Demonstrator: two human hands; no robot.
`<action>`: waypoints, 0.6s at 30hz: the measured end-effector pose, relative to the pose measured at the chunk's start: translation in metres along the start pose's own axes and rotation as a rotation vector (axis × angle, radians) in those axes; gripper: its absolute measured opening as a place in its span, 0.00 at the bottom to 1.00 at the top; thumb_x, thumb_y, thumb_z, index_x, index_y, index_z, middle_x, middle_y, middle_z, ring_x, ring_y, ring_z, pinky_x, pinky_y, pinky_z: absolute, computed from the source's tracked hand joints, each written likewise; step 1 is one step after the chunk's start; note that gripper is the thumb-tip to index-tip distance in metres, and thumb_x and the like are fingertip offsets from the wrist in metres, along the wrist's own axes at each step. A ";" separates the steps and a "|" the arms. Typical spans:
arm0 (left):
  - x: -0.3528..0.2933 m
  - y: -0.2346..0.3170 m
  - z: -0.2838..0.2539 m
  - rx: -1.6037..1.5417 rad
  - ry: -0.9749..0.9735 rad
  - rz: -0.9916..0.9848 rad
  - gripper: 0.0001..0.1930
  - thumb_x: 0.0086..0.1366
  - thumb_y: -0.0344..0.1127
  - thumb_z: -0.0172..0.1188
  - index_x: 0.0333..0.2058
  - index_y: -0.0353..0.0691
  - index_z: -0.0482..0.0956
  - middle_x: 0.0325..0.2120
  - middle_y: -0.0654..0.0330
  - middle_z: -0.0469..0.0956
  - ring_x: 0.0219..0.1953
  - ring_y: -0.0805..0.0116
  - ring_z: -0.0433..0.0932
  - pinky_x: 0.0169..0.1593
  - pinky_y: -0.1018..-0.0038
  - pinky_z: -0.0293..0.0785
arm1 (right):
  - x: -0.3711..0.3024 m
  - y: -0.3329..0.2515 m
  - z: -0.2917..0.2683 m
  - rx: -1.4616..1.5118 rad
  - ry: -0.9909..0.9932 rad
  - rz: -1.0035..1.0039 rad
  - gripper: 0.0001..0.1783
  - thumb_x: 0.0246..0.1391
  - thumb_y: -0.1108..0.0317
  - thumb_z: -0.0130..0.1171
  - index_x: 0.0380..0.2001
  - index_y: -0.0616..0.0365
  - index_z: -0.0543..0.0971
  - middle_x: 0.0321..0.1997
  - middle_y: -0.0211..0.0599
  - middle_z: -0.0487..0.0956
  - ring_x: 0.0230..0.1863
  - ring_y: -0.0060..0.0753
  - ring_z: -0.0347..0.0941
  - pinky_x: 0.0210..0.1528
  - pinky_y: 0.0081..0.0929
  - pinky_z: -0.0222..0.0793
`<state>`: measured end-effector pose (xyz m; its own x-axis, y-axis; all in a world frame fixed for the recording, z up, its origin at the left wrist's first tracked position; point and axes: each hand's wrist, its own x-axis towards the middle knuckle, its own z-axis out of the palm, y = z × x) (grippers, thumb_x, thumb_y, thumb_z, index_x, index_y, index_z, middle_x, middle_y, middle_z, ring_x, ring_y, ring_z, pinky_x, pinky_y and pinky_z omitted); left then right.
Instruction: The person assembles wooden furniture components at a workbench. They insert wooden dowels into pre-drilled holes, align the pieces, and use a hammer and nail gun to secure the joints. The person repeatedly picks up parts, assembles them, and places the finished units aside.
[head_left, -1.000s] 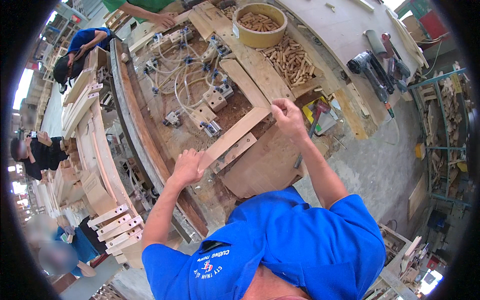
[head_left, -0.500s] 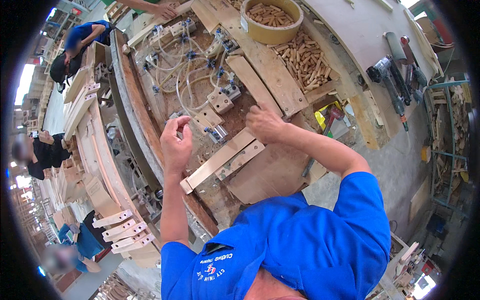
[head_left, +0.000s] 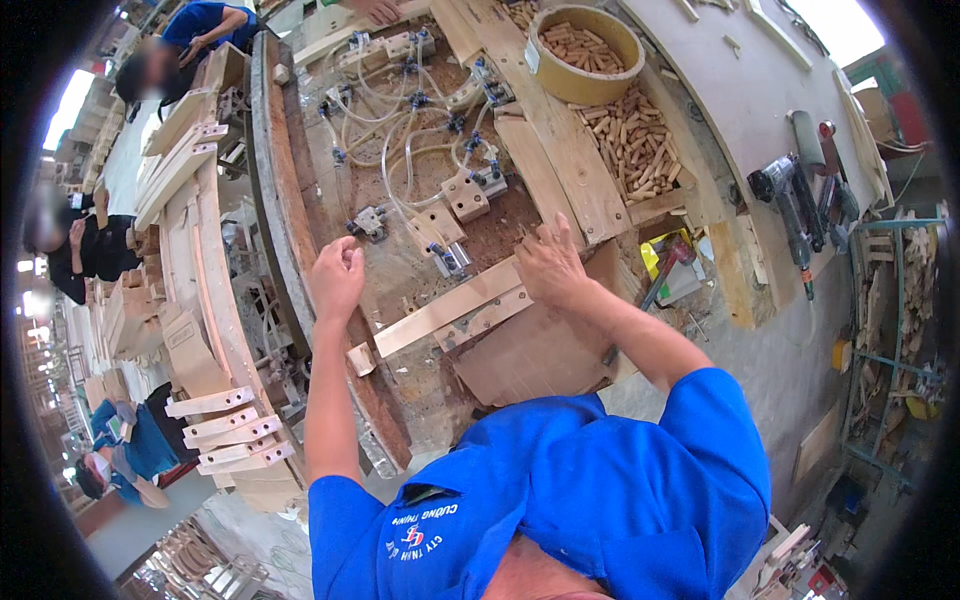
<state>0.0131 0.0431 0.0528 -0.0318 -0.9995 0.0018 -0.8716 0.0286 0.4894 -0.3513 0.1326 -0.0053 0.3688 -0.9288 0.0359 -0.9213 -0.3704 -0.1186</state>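
My left hand (head_left: 338, 280) is closed with its fingers curled, over the wooden edge rail of the bench. Whether anything is in it is hidden. Just beyond it lies a small metal air cylinder (head_left: 368, 222). My right hand (head_left: 550, 262) is open, fingers spread, at the right end of a pale wooden strip (head_left: 450, 308). Against the strip's near side sits a shorter drilled wooden piece (head_left: 488, 318). A small wood block (head_left: 362, 359) is on the rail near the strip's left end. Behind the strip stands a clamp cylinder (head_left: 449, 260) beside wooden blocks.
Clear air hoses (head_left: 385, 150) loop over the bench. A round tub (head_left: 585, 60) of dowels stands far right, with a loose dowel pile (head_left: 635, 145) beside it. A hammer (head_left: 668, 262) and nail gun (head_left: 785, 205) lie rightward. Drilled wood pieces (head_left: 235, 430) are stacked left; co-workers are beyond.
My right hand has gone from closed to spread. My left hand's fingers have curled in, uncovering the small air cylinder. A gap now shows between strip and small block. The view has shifted.
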 end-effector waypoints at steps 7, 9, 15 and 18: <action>0.042 -0.004 0.034 0.107 -0.022 -0.042 0.18 0.69 0.43 0.66 0.54 0.42 0.84 0.41 0.48 0.87 0.47 0.46 0.86 0.52 0.51 0.81 | -0.014 -0.020 0.005 0.006 0.101 0.133 0.24 0.59 0.59 0.58 0.55 0.59 0.82 0.56 0.42 0.79 0.67 0.54 0.67 0.79 0.75 0.37; 0.050 -0.005 0.036 0.139 -0.017 -0.054 0.16 0.69 0.43 0.66 0.51 0.43 0.85 0.41 0.48 0.88 0.47 0.45 0.86 0.51 0.51 0.81 | -0.013 -0.023 -0.002 -0.027 -0.023 0.147 0.27 0.61 0.58 0.58 0.59 0.60 0.79 0.60 0.41 0.76 0.69 0.55 0.65 0.79 0.75 0.39; 0.064 -0.006 0.033 0.162 -0.048 -0.041 0.12 0.69 0.43 0.67 0.43 0.44 0.89 0.40 0.47 0.88 0.46 0.44 0.87 0.50 0.51 0.82 | -0.020 -0.024 -0.011 -0.018 -0.065 0.123 0.43 0.54 0.45 0.68 0.66 0.62 0.75 0.64 0.42 0.72 0.71 0.55 0.62 0.79 0.74 0.38; 0.063 -0.017 0.027 0.161 -0.063 -0.039 0.12 0.69 0.44 0.67 0.41 0.43 0.89 0.40 0.46 0.88 0.45 0.44 0.87 0.50 0.50 0.82 | -0.021 -0.023 -0.018 -0.102 -0.108 0.025 0.50 0.49 0.42 0.72 0.69 0.63 0.71 0.65 0.44 0.71 0.73 0.55 0.61 0.80 0.74 0.38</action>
<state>0.0128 -0.0196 0.0208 -0.0228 -0.9972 -0.0713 -0.9398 -0.0029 0.3417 -0.3402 0.1605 0.0148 0.3514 -0.9333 -0.0739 -0.9362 -0.3511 -0.0165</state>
